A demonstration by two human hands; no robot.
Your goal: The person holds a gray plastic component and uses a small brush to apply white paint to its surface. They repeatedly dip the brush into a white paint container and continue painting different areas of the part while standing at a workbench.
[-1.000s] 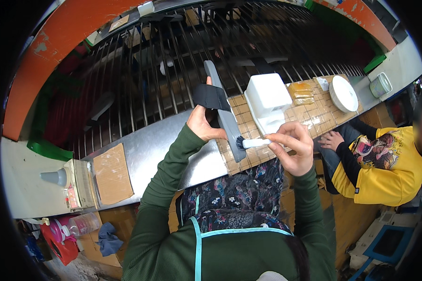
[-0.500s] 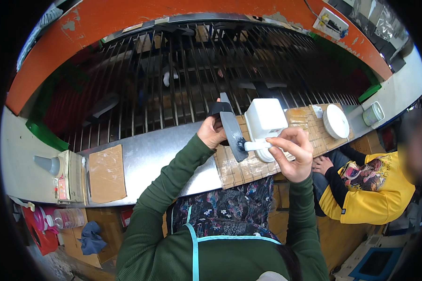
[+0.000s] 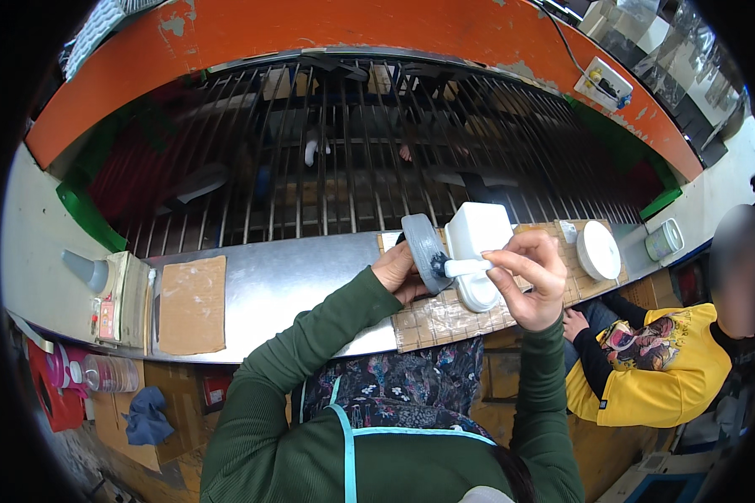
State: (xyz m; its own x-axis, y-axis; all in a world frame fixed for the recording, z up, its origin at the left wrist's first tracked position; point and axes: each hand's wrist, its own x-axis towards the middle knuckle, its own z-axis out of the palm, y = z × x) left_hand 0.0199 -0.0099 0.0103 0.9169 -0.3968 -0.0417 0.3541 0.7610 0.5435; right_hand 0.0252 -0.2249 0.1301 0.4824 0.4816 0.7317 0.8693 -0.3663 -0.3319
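The left hand (image 3: pixel 400 275) is closed around a grey slipper (image 3: pixel 424 243), tilted just beside the white tub (image 3: pixel 481 226); the right hand (image 3: pixel 530 278) pinches a white-handled brush (image 3: pixel 468 267), bristles against the slipper. Over left, a box (image 3: pixel 129 303) wears a pinkish label (image 3: pixel 106 318); the yellow shirt (image 3: pixel 671 369) carries a print, its lettering too small to read

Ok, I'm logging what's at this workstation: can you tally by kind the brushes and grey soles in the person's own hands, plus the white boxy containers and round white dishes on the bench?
Held brush: 1
Held grey sole: 1
White boxy container: 1
Round white dish: 1
Total: 4
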